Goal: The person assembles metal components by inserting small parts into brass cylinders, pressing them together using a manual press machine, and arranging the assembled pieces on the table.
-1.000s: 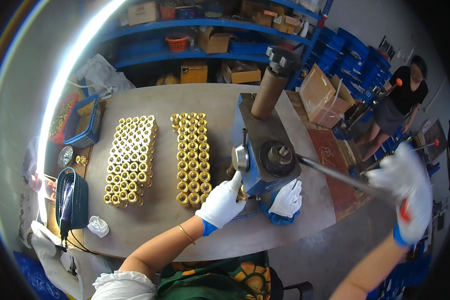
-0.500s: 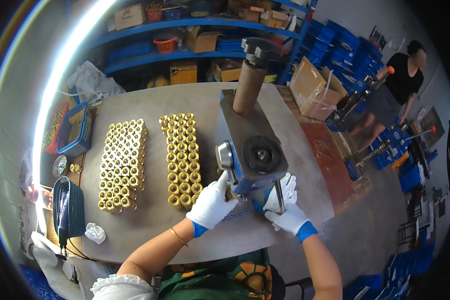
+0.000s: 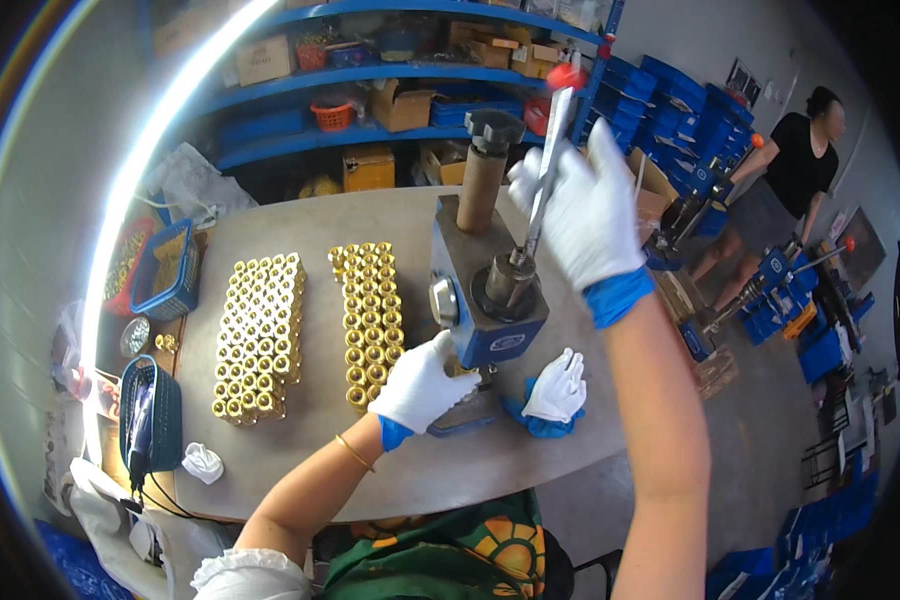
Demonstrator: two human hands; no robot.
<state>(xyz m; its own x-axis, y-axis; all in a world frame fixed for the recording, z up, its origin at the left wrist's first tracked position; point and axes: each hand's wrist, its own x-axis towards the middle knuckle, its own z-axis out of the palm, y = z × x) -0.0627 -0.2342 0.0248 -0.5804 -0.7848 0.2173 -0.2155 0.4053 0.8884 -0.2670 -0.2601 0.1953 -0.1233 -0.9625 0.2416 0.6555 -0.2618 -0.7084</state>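
- In the head view, the gloved left hand (image 3: 420,385) was at the foot of the blue press (image 3: 505,343), its fingers beneath the press head; whether they gripped a part could not be told.
- The gloved right hand (image 3: 595,220) was raised beside the lever (image 3: 553,150), fingers lying across the shaft below its red knob (image 3: 567,77); blur made it impossible to tell whether they were closed around it.
- The press stood on the grey table (image 3: 320,470), in front of the person, its lever pointing upward.
- To the press's left stood a narrow block of brass fittings (image 3: 373,325), near the left hand, and farther left a wider brass block (image 3: 260,340), apart from it.
- A loose white glove (image 3: 555,388) lay on blue material (image 3: 548,426) to the press's right.
- At the table's left were a dark teal basket (image 3: 166,425) and a crumpled white piece (image 3: 203,463).
- Beyond, a co-worker (image 3: 798,150) in a dark top stood by another press (image 3: 775,270).
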